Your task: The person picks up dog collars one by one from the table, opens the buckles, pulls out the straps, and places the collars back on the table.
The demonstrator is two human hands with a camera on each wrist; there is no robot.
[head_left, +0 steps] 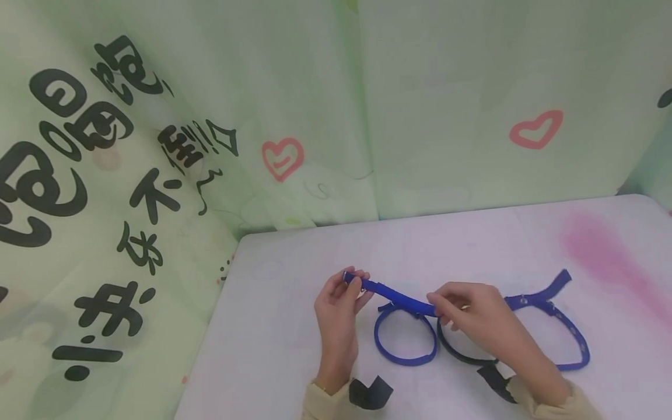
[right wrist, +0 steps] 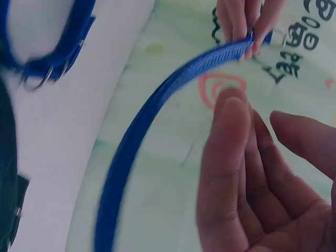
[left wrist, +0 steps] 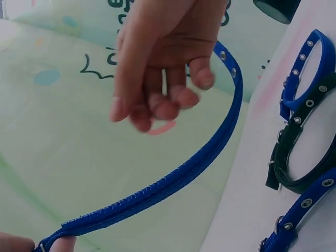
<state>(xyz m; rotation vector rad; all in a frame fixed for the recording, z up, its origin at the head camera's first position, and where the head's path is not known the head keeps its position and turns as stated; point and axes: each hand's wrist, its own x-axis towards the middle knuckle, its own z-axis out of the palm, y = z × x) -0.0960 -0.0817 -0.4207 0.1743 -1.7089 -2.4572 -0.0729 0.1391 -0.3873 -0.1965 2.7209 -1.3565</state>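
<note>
A blue collar [head_left: 399, 298] with a padded band and metal eyelets is held up over the table. My left hand [head_left: 338, 315] pinches it near its buckle end, finger and thumb on either side, as the right wrist view also shows. Close to the collar's other part is my right hand [head_left: 475, 312]. In the right wrist view its thumb and fingers [right wrist: 226, 152] stand apart with nothing between them, and the band curves past beside them. Beneath the hands lie a looped blue collar [head_left: 405, 362], a dark green collar [left wrist: 286, 152] and another blue collar [head_left: 581, 341].
The table [head_left: 273, 326] has a white cover with a pink patch on the right. A pale green curtain [head_left: 441, 87] with black writing and hearts hangs behind and to the left. Dark pieces [head_left: 371, 392] sit at both cuffs.
</note>
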